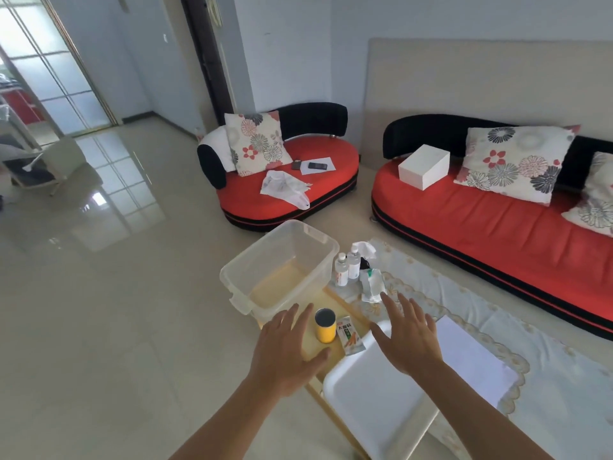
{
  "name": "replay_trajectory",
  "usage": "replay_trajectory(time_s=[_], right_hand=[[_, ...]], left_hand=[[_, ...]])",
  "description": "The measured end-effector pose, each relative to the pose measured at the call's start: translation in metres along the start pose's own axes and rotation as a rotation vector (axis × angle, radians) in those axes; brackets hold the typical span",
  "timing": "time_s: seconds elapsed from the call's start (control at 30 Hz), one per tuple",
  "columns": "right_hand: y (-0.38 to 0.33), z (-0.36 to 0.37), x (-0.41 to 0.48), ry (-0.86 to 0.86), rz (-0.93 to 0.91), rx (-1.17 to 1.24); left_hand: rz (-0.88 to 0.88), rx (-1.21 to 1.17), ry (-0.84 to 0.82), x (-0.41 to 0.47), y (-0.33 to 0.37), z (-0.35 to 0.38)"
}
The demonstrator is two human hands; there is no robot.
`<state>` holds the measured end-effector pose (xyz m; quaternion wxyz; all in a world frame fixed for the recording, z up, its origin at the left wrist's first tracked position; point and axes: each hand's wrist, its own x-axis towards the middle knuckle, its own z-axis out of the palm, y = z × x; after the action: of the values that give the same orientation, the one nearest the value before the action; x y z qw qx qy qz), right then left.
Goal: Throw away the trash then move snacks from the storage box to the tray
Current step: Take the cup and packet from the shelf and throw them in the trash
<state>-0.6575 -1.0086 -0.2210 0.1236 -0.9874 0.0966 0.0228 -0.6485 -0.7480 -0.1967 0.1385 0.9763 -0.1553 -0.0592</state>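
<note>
Head view: both hands are extended over the near end of a low table with a pale wooden top [320,298], palms down, fingers spread, neither grasping anything. The left hand [288,350] hovers just left of a yellow cylindrical can with a dark open top [324,326]; the right hand [409,338] hovers over the far edge of a white rectangular plastic tray [371,403], which appears bare. Between the hands, beside the can, lies a small white snack packet printed with orange and green [350,336]. The clear plastic storage box with no lid [282,257] stands at the far left of the table and looks empty inside. Beyond it, two small clear bottles with white caps [346,268] stand next to crumpled white and green wrappers and tissue [370,280], which read as the trash. Judgement: the task appears to be at or near its start, since the presumed trash remains on the table and no snack rests on the tray. The next move likely calls for the right hand to reach forward and gather the loose wrappers without toppling the bottles. No bin is visible in this view.
</note>
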Motion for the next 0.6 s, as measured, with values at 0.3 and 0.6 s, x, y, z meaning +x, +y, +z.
replay_trajectory(time_s=[0.3,0.6], right_hand=[[-0.004,0.045,0.038,-0.053,0.129,0.041],[-0.027,0.087,0.071,-0.024,0.249,0.064]], left_hand=[[0.107,-0.08,-0.046,0.074,-0.028,0.037],[0.283,-0.16,-0.171,0.159,-0.052,0.072]])
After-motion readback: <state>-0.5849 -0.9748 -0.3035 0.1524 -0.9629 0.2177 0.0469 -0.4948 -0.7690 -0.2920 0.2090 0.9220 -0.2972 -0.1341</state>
